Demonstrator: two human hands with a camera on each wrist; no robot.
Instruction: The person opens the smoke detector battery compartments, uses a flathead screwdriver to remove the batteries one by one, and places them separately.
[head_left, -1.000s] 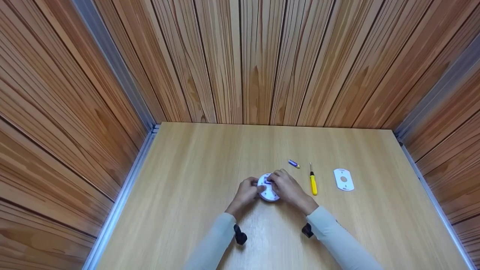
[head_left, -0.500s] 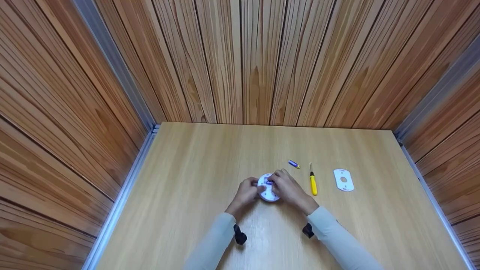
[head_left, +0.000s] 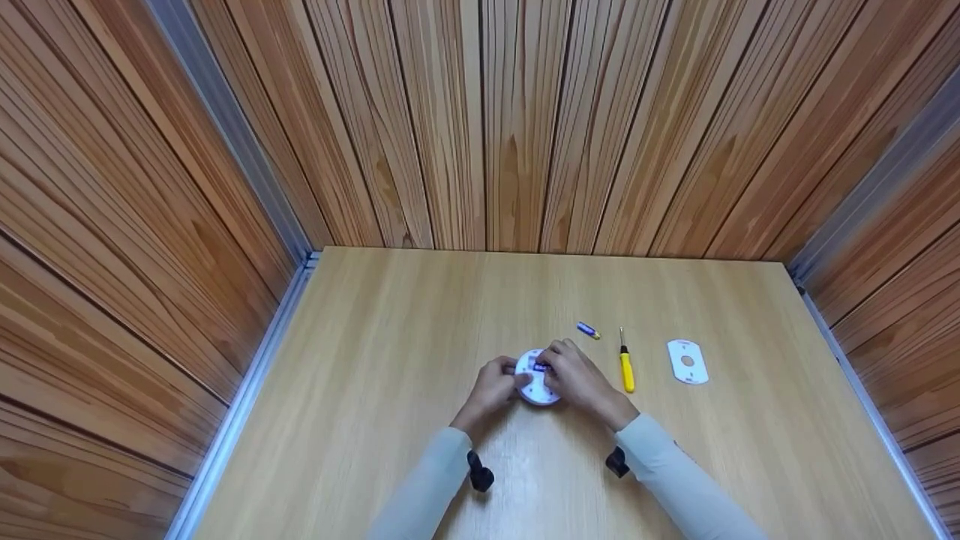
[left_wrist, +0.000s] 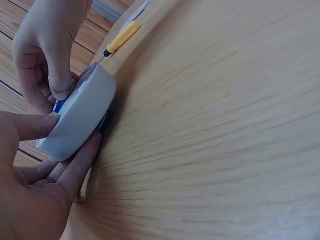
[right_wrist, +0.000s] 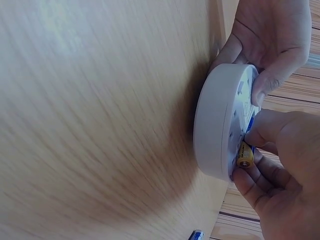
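Observation:
A round white device, shaped like a smoke alarm, is held with its back face up over the table. My left hand grips its left side, thumb on the upper face and fingers underneath. With its thumb and fingers, my right hand pinches a blue and gold AA-type battery at the recess in that face. The battery's gold end shows in the right wrist view; the fingers hide much of the rest. Beyond the hands, a second blue battery lies on the table.
A yellow-handled screwdriver lies right of the right hand, its tip pointing away. Farther right is a flat white plate with a round centre hole. Wood-plank walls close in the wooden table at the back and both sides.
Both hands and the round device stay almost in place. My right fingertips shift only slightly at the battery; the loose battery, screwdriver and plate lie as before.

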